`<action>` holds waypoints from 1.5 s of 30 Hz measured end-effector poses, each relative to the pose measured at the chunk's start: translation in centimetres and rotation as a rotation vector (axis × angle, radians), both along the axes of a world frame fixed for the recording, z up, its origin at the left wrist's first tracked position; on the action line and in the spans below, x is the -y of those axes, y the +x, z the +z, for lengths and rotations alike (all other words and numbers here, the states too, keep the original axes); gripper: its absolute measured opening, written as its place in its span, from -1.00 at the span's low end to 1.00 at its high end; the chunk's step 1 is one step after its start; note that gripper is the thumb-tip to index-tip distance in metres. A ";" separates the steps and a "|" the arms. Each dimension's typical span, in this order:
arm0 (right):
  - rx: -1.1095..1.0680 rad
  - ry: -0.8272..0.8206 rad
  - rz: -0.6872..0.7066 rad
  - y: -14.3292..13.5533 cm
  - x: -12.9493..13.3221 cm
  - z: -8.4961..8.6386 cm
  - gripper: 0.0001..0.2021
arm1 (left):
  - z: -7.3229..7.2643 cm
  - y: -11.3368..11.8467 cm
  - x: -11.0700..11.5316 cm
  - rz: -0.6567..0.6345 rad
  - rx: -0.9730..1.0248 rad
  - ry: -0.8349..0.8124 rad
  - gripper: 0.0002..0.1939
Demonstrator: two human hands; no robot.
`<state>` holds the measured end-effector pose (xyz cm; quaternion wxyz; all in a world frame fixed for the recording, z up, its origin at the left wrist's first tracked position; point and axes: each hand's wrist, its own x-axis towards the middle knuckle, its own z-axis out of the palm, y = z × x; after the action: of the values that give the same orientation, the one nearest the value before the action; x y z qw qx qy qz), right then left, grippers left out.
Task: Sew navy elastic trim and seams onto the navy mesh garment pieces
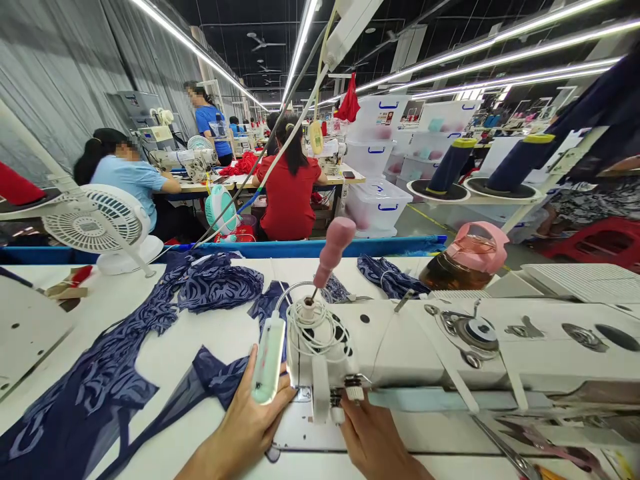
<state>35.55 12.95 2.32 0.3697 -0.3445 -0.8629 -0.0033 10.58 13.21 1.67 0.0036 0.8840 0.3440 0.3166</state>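
Note:
A white sewing machine (400, 333) spans the table, with a pink-handled screwdriver (335, 250) standing upright in its top beside a coil of white cord. My left hand (255, 413) lies left of the needle area, partly behind a lit lamp (268, 360); its fingertips reach the metal plate and dark blue fabric (220, 377) lies against it. At the right of the needle area is my right hand (373, 433), its fingers bent under the machine head. The machine hides those fingertips, and whatever they touch cannot be made out.
Dark blue patterned fabric (100, 373) covers the left of the table. A white fan (107, 227) stands at the back left, a pink-lidded jar (467, 257) at the back right. Scissors (505, 447) lie front right. Several people sit or stand beyond.

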 end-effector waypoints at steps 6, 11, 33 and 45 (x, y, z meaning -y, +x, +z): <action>-0.001 -0.019 -0.007 -0.4 -0.1 0.2 -0.71 | -0.2 0.1 0.1 0.025 -0.014 -0.012 -0.68; 0.003 -0.021 0.048 -0.7 -0.2 0.2 -0.75 | -1.6 0.0 -0.9 0.098 0.013 -0.048 -0.58; -0.299 -0.459 0.338 -8.4 3.3 2.7 -0.83 | 3.4 -4.0 8.0 0.121 0.596 -0.859 -0.66; -0.475 -0.720 0.371 -8.9 2.9 1.4 -0.68 | 1.5 -3.5 9.9 0.499 0.355 -0.315 -0.75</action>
<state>26.61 10.01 3.68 0.4081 -0.2821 -0.7477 0.4415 7.13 3.28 3.15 0.1224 0.6924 0.5881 0.3996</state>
